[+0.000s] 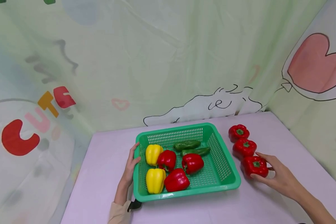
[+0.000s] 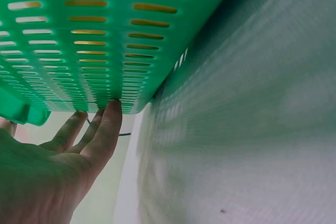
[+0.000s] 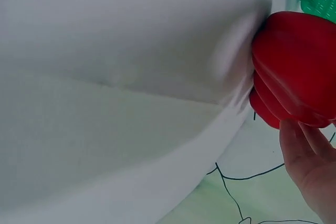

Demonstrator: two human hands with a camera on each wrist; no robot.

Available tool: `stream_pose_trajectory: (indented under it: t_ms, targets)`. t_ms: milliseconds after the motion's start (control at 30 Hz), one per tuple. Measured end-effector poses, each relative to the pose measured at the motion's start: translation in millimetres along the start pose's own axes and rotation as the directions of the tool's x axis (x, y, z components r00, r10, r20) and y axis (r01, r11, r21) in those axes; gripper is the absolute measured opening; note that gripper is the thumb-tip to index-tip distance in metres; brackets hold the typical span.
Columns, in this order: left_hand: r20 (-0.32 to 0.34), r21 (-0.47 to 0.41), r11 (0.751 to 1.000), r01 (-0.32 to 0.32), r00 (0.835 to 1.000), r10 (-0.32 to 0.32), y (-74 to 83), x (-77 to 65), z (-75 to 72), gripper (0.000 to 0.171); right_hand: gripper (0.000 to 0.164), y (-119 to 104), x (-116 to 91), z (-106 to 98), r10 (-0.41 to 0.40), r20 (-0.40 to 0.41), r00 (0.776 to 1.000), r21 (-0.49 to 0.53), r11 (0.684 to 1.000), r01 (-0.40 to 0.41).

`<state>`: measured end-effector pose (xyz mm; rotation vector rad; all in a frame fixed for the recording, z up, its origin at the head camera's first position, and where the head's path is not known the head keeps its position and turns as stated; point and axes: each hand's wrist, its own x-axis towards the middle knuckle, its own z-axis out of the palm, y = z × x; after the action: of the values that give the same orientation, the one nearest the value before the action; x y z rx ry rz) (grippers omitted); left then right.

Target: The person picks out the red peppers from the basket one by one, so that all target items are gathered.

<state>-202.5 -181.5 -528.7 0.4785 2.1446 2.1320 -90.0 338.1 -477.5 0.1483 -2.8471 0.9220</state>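
Note:
A green plastic basket (image 1: pixel 229 186) holds two yellow bell peppers (image 1: pixel 155 181), three red bell peppers and two long green peppers (image 1: pixel 187 145). My left hand (image 1: pixel 128 169) holds the basket's left side; its thumb lies over the rim and, in the left wrist view, its fingers (image 2: pixel 107 135) touch the slotted outer wall. To the right of the basket, three red bell peppers stand in a row, stems up. My right hand (image 1: pixel 280 177) grips the nearest red bell pepper (image 1: pixel 254 167), thumb in front and fingers behind. In the right wrist view, that pepper hides part of the hand.
Behind the gripped pepper stand the middle red pepper (image 1: pixel 244 147) and the far one (image 1: pixel 239 133), close together. A pale cloth covers the table (image 1: pixel 100 174). Printed curtains (image 1: pixel 162 62) rise behind and at both sides.

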Motion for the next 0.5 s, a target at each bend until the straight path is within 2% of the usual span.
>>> stream_pose_trajectory:
  t_ms: [233, 500]
  targets:
    - [-0.001, -0.007, 1.000, 0.008, 1.000, -0.008, 1.2, -0.9, 1.0, 0.054, 0.087, -9.3, 5.6, -9.8, -0.051, -0.048, 0.998, -0.019, 0.999, 0.050]
    - [-0.003, -0.016, 1.000, 0.006, 1.000, -0.006, 2.2, -1.3, 1.0, 0.054, 0.089, -33.6, 15.8, -18.2, -0.069, -0.069, 0.995, -0.036, 0.997, 0.066]
